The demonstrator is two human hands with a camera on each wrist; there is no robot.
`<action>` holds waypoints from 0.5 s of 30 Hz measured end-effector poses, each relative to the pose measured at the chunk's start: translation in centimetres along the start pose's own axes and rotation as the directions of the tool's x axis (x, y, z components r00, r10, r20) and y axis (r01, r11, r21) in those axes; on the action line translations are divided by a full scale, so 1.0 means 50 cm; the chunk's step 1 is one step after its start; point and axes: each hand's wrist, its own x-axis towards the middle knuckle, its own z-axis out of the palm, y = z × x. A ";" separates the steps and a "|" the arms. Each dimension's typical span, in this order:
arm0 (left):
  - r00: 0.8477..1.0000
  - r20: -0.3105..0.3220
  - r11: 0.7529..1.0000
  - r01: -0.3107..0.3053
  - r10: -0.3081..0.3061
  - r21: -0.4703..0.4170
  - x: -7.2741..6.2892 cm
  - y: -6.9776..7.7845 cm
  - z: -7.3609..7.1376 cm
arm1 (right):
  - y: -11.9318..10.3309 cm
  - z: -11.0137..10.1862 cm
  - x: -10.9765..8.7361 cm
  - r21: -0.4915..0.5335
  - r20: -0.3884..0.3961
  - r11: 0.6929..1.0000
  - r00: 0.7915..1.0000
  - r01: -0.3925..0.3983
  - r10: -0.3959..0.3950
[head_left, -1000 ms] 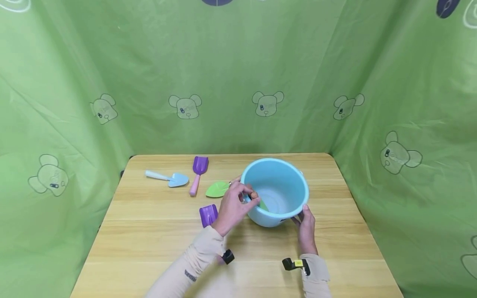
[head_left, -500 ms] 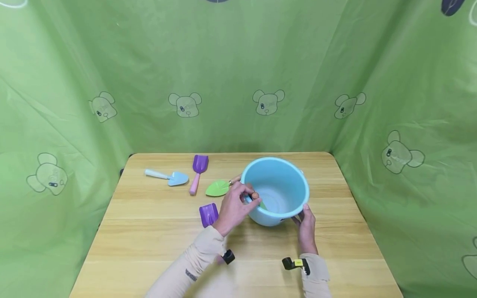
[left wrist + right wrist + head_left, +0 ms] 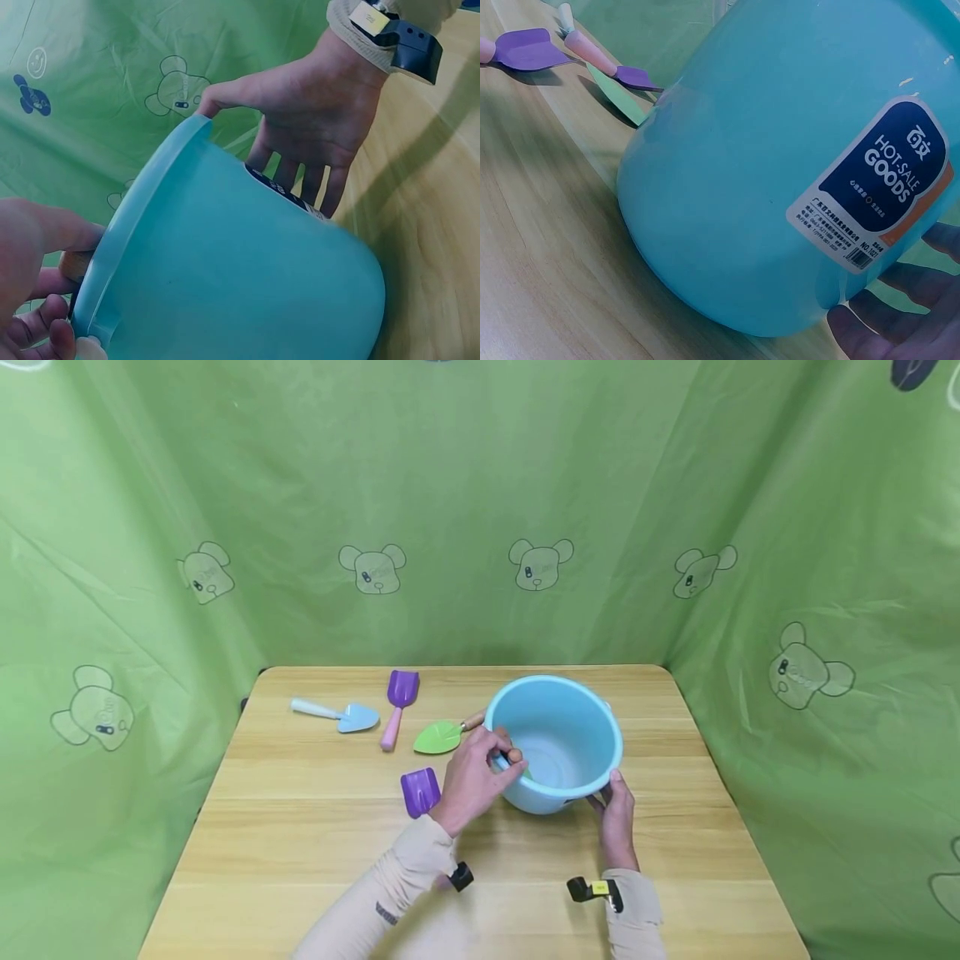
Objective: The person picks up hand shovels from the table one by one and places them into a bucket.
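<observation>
A light-blue plastic bucket (image 3: 566,735) stands tilted on the table, mouth toward the head camera; a printed label (image 3: 889,180) is on its side. My left hand (image 3: 476,777) is at its left rim. Thumb and fingers there pinch a small tool's wooden handle (image 3: 75,265). A sliver of the tool's green part (image 3: 527,772) shows inside the bucket; its kind is hidden. My right hand (image 3: 618,822) holds the bucket's right side, thumb on the rim, fingers spread along the outer wall. Left of the bucket lies a green leaf-shaped trowel (image 3: 438,737).
A light-blue trowel (image 3: 358,718) and a purple shovel with a pink handle (image 3: 392,729) lie at the table's back left. Another purple shovel (image 3: 420,792) is partly hidden behind my left forearm. Green curtains surround the wooden table (image 3: 285,827).
Less of the held tool's green part shows inside the bucket. More of the leaf-shaped trowel's wooden handle is visible. Both hands and the bucket stay nearly in place.
</observation>
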 end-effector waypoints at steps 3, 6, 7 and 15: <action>1.000 -0.002 0.999 -0.012 0.012 0.032 -0.002 -0.002 0.002 | 0.000 0.000 0.000 -0.005 0.001 1.000 1.000 0.001 -0.001; 1.000 -0.006 0.999 -0.013 0.013 0.046 -0.005 -0.004 0.004 | 0.000 0.001 0.000 -0.005 -0.003 1.000 1.000 0.000 0.000; 1.000 -0.009 0.999 -0.011 0.011 0.039 -0.006 -0.005 0.004 | 0.000 0.001 -0.001 -0.003 -0.004 1.000 1.000 0.000 0.000; 0.994 0.007 0.993 0.106 -0.106 -0.043 -0.036 -0.037 -0.024 | -0.004 0.004 0.000 0.007 -0.002 1.000 1.000 -0.002 0.002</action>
